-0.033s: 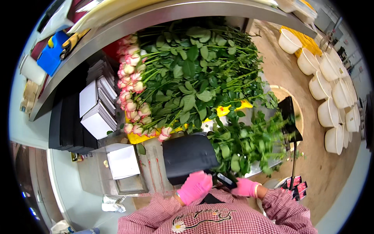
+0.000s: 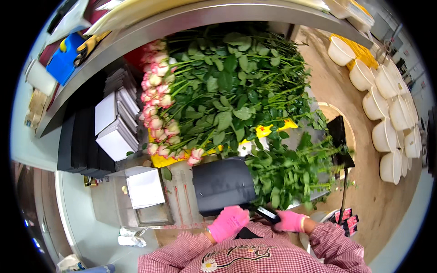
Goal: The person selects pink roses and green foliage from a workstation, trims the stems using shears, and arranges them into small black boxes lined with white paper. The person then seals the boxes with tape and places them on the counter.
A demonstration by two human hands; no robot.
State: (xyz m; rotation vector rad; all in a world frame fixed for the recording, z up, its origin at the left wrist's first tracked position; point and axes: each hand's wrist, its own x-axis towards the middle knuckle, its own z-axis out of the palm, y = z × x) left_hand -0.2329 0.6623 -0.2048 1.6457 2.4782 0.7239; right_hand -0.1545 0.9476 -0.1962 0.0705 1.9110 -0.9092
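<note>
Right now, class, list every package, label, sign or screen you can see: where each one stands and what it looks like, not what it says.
Black wrapping sleeve: on the bench under the left hand, dark, rectangular, around a bunch.
White boxes: stacked left of the roses, flat, white.
Black sheets: upright stack further left, black.
White paper pad: in a tray, left of the sleeve, square.
Small packets: on the floor at right, black and pink.
</note>
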